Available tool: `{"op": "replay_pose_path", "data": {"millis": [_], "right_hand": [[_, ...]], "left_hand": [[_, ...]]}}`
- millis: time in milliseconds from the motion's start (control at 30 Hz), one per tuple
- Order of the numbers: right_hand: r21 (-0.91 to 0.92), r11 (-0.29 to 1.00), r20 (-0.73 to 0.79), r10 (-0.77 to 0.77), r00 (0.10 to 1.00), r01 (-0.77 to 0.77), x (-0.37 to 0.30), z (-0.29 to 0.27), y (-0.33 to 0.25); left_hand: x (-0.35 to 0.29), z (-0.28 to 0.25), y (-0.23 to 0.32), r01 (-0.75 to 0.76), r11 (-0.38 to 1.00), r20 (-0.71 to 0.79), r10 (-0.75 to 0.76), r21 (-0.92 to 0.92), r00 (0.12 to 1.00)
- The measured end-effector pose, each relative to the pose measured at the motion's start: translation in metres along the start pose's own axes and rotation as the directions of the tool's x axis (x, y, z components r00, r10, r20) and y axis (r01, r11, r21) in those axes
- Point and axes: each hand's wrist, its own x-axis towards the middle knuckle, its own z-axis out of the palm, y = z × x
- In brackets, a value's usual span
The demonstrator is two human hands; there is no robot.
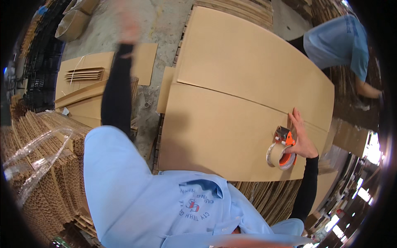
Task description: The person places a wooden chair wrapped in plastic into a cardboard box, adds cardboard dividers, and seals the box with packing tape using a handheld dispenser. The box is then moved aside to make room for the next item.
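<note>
A large brown cardboard sheet [223, 128] with a crease across it lies on the stack in front of me. My right hand [304, 140] is at its right side, thumb hooked over the orange frame of a tape dispenser [281, 151] with a roll of tape. The other fingers of that hand stretch out along the cardboard. My left hand [128, 27] is flung out to the far left, over the concrete floor and away from the sheet. It is smeared by motion, so its fingers do not show clearly.
Bundled cardboard [49, 165] in plastic wrap stands at my left. Cut cardboard pieces [84, 74] lie farther off on the left. A person in blue clothes [339, 43] is at the far right, one hand [368, 90] lowered. Beyond the sheet are more stacked boards [244, 10].
</note>
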Motion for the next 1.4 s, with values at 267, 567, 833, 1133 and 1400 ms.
{"op": "replay_pose_path", "data": {"millis": [267,567,833,1133,1400], "right_hand": [[0.020,0.999,-0.062,-0.030,0.998,0.031,-0.017,0.010,0.008],[0.074,0.996,-0.296,0.071,0.952,-0.051,-0.051,0.018,-0.018],[0.379,0.915,-0.565,0.349,0.748,-0.140,-0.105,0.104,-0.040],[0.982,-0.155,-0.043,0.370,0.928,0.107,-0.134,0.040,-0.053],[0.169,0.982,-0.866,0.109,0.489,0.079,0.028,-0.119,-0.070]], "left_hand": [[-0.128,-0.026,-0.014,0.703,0.480,0.473,-0.523,-0.525,0.709],[-0.033,0.187,0.120,-0.576,0.812,0.498,0.463,0.094,0.733],[-0.119,0.262,0.099,-0.518,0.812,0.763,0.149,0.268,0.628],[-0.125,0.251,0.111,-0.492,0.784,0.755,0.047,0.378,0.654],[-0.128,0.251,0.107,-0.473,0.817,0.716,0.110,0.330,0.689]]}}
